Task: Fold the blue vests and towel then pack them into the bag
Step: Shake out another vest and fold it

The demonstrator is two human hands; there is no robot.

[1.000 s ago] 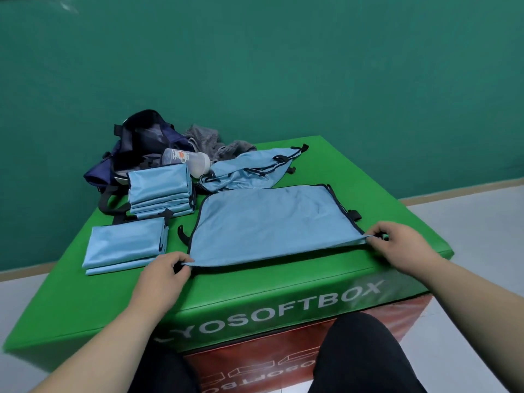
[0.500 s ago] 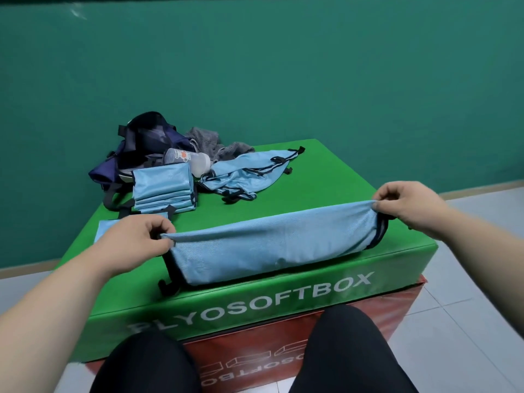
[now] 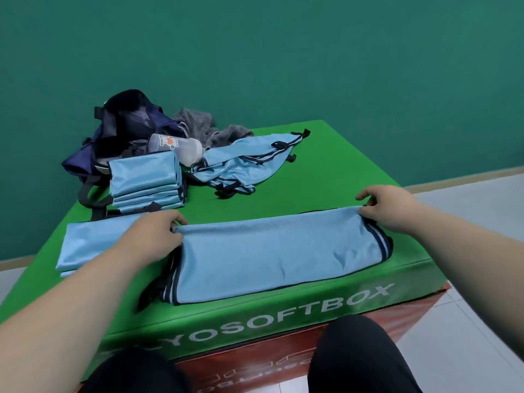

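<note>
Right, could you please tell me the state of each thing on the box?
Front vest: doubled over, lying flat.
Left hand: pinches its left corner.
Right hand: pinches its right corner.
Vest stack: folded.
Left vest: folded flat.
Far vests: unfolded, heaped.
Bag: open.
Bottle: on its side.
Towel: crumpled.

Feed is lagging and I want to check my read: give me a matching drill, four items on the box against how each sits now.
1 near vest
2 folded vests
3 bottle
4 grey towel

A crumpled beside the bag
B lying on its side
C pinched by left hand and right hand
D stacked in front of the bag

Pairs: 1-C, 2-D, 3-B, 4-A
</note>
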